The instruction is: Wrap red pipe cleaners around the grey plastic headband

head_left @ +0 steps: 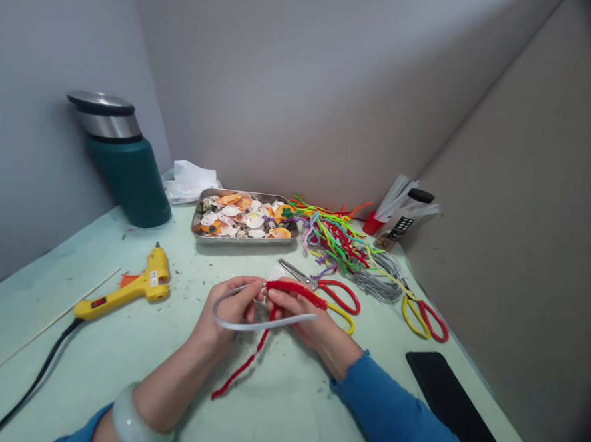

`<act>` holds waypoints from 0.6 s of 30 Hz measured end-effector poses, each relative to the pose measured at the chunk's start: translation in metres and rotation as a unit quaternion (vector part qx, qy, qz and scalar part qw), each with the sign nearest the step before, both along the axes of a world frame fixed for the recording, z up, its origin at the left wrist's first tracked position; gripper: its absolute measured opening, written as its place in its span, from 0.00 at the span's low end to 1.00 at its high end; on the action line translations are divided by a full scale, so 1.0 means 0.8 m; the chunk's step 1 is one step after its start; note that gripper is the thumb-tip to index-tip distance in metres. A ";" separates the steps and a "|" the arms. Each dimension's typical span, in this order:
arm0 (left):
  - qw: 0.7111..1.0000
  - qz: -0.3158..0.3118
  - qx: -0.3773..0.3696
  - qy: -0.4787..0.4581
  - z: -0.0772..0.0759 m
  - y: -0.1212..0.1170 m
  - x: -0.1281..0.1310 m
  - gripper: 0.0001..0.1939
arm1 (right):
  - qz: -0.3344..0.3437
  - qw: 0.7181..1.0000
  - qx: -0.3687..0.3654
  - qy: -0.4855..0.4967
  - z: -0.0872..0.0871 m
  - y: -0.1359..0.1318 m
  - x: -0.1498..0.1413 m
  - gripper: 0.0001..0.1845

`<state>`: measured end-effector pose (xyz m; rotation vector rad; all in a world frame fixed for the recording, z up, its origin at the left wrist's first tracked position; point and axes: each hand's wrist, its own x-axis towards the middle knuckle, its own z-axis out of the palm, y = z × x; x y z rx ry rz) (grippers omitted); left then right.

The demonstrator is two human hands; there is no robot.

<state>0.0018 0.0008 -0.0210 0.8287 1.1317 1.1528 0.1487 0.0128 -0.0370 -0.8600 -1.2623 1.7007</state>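
My left hand (232, 310) and my right hand (304, 318) meet at the table's middle, both pinched on a grey hoop-shaped band (249, 325). A red pipe cleaner (291, 289) is wound round part of the band under my right fingers. Its loose tail (239, 374) hangs down toward me across the table. Just behind my right hand lie scissors with red and yellow handles (331, 293).
A yellow glue gun (131, 288) with a black cord lies at left, a green flask (126, 164) behind it. A metal tray (197, 232) of shells, mixed pipe cleaners (334, 240), grey wire (382, 279), second scissors (427, 319), a red cup (373, 224) and a black phone (445, 397) are at right.
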 end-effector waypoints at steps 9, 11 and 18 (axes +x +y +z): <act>0.991 -0.027 -0.052 -0.117 0.002 0.002 -0.002 0.10 | -0.081 0.991 0.052 -0.095 -0.002 0.005 -0.006 0.09; 0.989 -0.024 -0.086 -0.122 0.005 0.004 -0.003 0.09 | -0.105 0.986 0.083 -0.095 -0.004 0.005 -0.007 0.08; 0.977 -0.035 -0.155 -0.143 0.017 0.005 -0.004 0.04 | -0.119 0.966 0.196 -0.121 -0.004 0.004 -0.002 0.06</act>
